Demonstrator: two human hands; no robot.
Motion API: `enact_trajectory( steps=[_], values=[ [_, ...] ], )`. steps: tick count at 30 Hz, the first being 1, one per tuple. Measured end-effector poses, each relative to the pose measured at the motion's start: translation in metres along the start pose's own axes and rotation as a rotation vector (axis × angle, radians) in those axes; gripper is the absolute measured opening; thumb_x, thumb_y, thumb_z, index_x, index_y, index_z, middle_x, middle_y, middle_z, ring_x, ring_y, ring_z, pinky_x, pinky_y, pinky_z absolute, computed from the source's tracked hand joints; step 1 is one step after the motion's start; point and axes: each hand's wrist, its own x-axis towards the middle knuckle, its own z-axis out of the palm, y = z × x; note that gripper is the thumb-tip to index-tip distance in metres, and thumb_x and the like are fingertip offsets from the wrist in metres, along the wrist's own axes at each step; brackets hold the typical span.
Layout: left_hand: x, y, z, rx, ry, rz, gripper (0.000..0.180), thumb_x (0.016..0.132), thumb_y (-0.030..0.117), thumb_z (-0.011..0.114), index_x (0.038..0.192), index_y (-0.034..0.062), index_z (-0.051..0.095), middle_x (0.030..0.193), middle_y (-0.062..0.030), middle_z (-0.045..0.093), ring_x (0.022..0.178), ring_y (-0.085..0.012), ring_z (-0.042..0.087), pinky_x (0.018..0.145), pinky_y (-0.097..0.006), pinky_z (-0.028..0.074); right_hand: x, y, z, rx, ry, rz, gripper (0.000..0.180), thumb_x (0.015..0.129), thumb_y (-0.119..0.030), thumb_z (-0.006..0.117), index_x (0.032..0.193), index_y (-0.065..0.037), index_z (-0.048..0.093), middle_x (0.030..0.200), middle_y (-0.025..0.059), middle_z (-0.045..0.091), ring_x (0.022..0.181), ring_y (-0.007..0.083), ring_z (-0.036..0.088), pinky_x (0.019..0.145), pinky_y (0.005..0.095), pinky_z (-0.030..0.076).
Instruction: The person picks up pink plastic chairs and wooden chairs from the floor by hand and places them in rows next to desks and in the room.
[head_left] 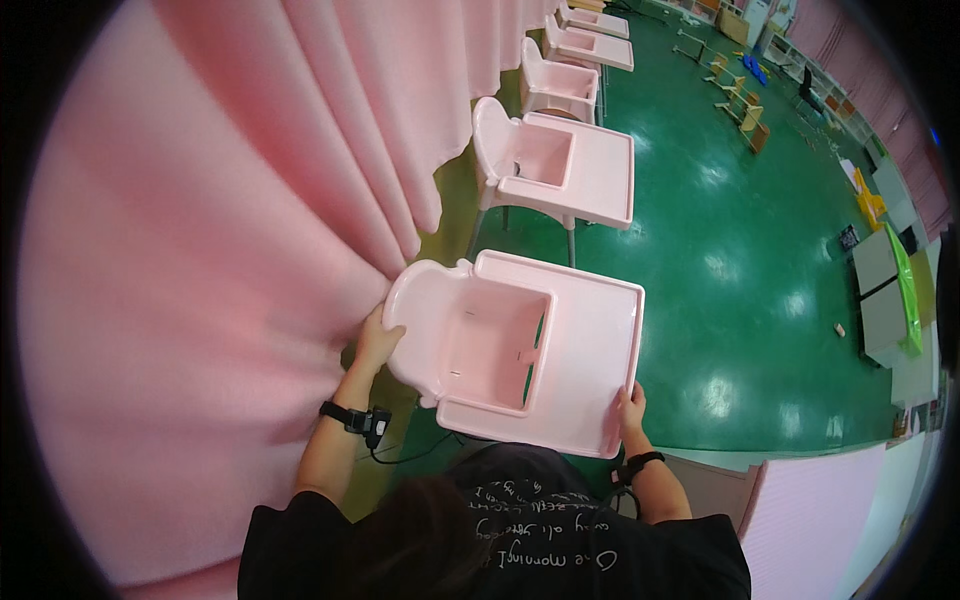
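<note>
Left grip [378,340] clasps rounded backrest [424,310], right grip [632,410] flat tray [595,350]; pale-pink plastic high chair [490,345] between, long axis left-right.

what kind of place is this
Likely a large indoor hall, perhaps a childcare room or furniture workspace; I can't tell which. A row of pink high chairs lines the pink curtain, and a wide, glossy green floor stretches beside them.

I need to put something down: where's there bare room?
Bare: tray between seat and right hand; green floor between the chair row and white boxes. Crowded: around the left hand, where curtain and backrest nearly meet.
</note>
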Motion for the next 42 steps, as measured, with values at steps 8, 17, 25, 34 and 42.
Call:
enact_trajectory(
  steps=[8,17,25,34,42],
  values=[
    [0.087,-0.014,0.02,-0.033,-0.104,-0.108,0.044,0.067,0.003,0.061,0.11,-0.0022,0.051,0.098,-0.0166,0.06,0.092,-0.0256,0.058,0.082,-0.034,0.044,0.071,0.005,0.036,-0.029,0.044,0.023,0.039,0.083,-0.014,0.056,0.118,0.0,0.044,0.082,0.0021,0.053,0.07,0.0084,0.047,0.061,0.0225,0.04],
    [0.147,-0.029,0.035,-0.031,-0.133,-0.161,0.044,0.068,0.003,0.061,0.11,-0.0022,0.051,0.1,-0.016,0.059,0.092,-0.025,0.057,0.08,-0.032,0.044,0.108,0.002,0.068,-0.073,0.061,0.095,0.037,0.083,-0.014,0.056,0.116,-0.004,0.045,0.079,0.0017,0.052,0.065,0.0082,0.046,0.057,0.0225,0.039],
    [0.155,-0.029,0.042,0.163,-0.174,-0.053,0.045,0.069,0.008,0.062,0.111,-0.002,0.05,0.098,-0.0206,0.059,0.093,-0.0317,0.057,0.081,-0.037,0.044,0.119,0.017,0.072,-0.172,0.117,0.037,0.028,0.085,-0.014,0.052,0.111,-0.006,0.045,0.067,0.0004,0.05,0.055,0.0084,0.046,0.05,0.0239,0.039],
    [0.125,-0.053,0.044,0.131,-0.068,-0.128,0.047,0.071,0.009,0.062,0.114,-0.0012,0.046,0.103,-0.0193,0.057,0.096,-0.0301,0.056,0.084,-0.036,0.043,0.107,0.025,0.068,-0.219,0.007,0.022,0.03,0.089,-0.015,0.045,0.115,-0.003,0.038,0.088,0.0061,0.052,0.072,0.011,0.048,0.063,0.0262,0.043],
    [0.068,0.002,0.103,0.453,0.317,-0.027,0.072,0.07,0.003,0.059,0.133,0.0055,0.024,0.126,-0.0243,0.037,0.12,-0.0359,0.034,0.099,-0.043,0.027,0.115,0.052,0.027,-0.564,-0.043,-0.005,0.054,0.08,-0.03,0.058,0.121,-0.001,0.038,0.094,0.017,0.057,0.079,0.0278,0.058,0.071,0.0349,0.047]
  ],
)
